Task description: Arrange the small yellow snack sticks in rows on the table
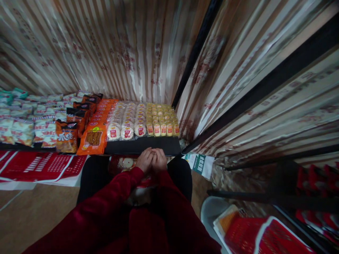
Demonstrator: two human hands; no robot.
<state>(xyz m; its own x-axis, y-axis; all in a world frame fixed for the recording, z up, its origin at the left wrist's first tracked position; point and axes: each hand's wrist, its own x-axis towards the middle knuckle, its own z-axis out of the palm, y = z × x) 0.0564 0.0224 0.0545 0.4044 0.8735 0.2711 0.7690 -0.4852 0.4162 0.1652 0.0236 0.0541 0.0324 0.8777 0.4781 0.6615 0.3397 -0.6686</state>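
Observation:
My left hand (pixel 144 159) and my right hand (pixel 159 161) are side by side and touching, right at the front edge of a black shelf (pixel 148 145). The fingers of both are curled inward, and what lies within them, if anything, is hidden. Under and beside my forearms, between my knees, is a red and clear package (pixel 126 163) with pale round pieces, partly covered. Just beyond my hands stand rows of wrapped white round cakes (pixel 127 130) and small yellow wrapped cakes (pixel 160 129).
Orange snack packets (pixel 94 135), brown-orange bags (pixel 66 135) and many white bags (pixel 22 131) fill the shelf leftward. A black post (pixel 194 53) and striped curtain (pixel 127 46) stand behind. At lower right are a grey tub (pixel 209 211) and a red bag (pixel 246 233).

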